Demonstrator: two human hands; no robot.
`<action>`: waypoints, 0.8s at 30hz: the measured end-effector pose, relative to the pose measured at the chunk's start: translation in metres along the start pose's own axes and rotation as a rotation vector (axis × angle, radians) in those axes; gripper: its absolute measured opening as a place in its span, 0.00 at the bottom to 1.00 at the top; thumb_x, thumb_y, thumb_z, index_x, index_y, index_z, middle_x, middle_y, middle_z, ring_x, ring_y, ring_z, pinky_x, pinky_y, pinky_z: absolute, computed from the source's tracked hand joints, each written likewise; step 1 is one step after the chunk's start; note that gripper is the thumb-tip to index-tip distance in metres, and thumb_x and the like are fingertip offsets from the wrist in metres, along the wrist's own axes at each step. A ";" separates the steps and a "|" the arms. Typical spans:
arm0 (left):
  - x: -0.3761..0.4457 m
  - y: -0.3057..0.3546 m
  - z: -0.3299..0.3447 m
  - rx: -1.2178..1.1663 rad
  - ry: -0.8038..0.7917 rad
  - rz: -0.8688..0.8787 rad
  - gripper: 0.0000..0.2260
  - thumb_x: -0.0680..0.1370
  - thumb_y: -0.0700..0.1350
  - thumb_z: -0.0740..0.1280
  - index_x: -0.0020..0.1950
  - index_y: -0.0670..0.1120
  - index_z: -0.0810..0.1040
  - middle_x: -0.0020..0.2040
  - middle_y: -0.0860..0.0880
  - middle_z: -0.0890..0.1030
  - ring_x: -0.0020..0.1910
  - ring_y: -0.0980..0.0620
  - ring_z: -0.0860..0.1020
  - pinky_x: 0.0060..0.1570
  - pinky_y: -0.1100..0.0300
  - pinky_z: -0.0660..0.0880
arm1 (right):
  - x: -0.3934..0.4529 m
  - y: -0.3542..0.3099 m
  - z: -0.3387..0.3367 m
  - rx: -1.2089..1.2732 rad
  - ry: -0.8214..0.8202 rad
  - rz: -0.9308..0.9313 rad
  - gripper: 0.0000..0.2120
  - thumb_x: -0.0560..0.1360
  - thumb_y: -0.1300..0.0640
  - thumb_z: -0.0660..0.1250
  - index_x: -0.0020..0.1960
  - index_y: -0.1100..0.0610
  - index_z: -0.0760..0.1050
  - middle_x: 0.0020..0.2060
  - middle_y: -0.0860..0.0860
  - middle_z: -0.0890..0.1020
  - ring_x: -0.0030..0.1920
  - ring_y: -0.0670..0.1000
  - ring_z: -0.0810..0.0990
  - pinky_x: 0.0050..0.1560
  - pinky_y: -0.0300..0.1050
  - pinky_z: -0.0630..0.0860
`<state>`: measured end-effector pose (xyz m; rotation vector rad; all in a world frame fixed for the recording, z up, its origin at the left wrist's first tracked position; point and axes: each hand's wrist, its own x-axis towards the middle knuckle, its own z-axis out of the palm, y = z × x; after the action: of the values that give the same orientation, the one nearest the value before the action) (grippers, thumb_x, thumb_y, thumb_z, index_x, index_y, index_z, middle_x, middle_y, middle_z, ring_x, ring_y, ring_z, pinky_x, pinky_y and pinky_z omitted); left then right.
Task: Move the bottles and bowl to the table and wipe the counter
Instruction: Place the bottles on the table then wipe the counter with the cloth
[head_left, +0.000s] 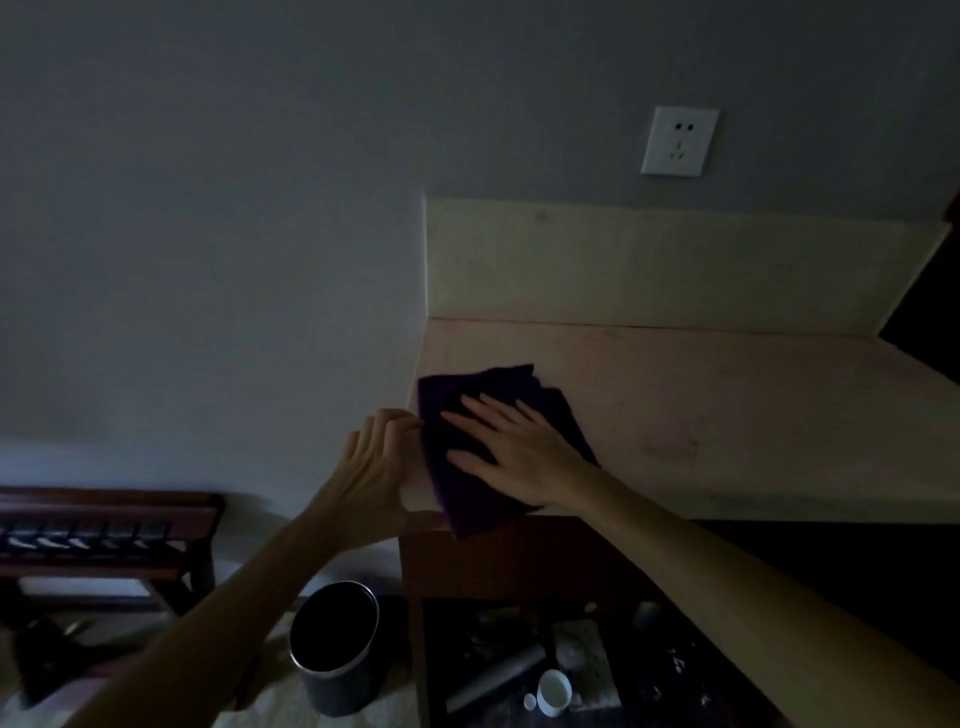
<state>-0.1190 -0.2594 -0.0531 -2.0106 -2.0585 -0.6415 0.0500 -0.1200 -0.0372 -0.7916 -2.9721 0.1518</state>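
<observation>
Head view, dim: right hand (511, 449) flat on cloth (470, 415); left hand (376, 462) seemingly grips counter (727, 415) edge.

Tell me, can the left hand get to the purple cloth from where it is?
Probably yes. The left hand grips the counter edge right beside the purple cloth, with nothing between them. The right hand lies flat on the cloth.
</observation>
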 end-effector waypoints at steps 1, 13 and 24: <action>-0.004 -0.004 -0.004 -0.005 -0.006 0.026 0.49 0.59 0.79 0.65 0.64 0.42 0.69 0.59 0.45 0.72 0.54 0.47 0.75 0.49 0.59 0.70 | -0.009 -0.007 0.001 -0.002 0.005 -0.003 0.32 0.76 0.30 0.40 0.78 0.38 0.47 0.79 0.42 0.49 0.79 0.45 0.45 0.78 0.54 0.44; -0.026 -0.067 -0.027 -0.072 -0.048 0.056 0.42 0.67 0.76 0.64 0.68 0.45 0.68 0.64 0.50 0.68 0.60 0.51 0.72 0.58 0.54 0.74 | 0.135 0.023 -0.008 -0.011 -0.069 0.064 0.30 0.77 0.31 0.44 0.78 0.38 0.50 0.79 0.44 0.51 0.79 0.47 0.48 0.76 0.54 0.48; -0.016 -0.057 -0.036 -0.115 0.026 -0.016 0.26 0.78 0.66 0.56 0.62 0.47 0.74 0.60 0.51 0.70 0.56 0.55 0.74 0.56 0.57 0.76 | 0.215 0.046 -0.003 -0.008 -0.048 0.110 0.35 0.76 0.29 0.41 0.79 0.43 0.49 0.80 0.46 0.49 0.79 0.48 0.47 0.77 0.54 0.44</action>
<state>-0.1802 -0.2882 -0.0375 -2.0364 -2.0697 -0.8015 -0.1134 0.0271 -0.0317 -0.9665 -2.9757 0.1660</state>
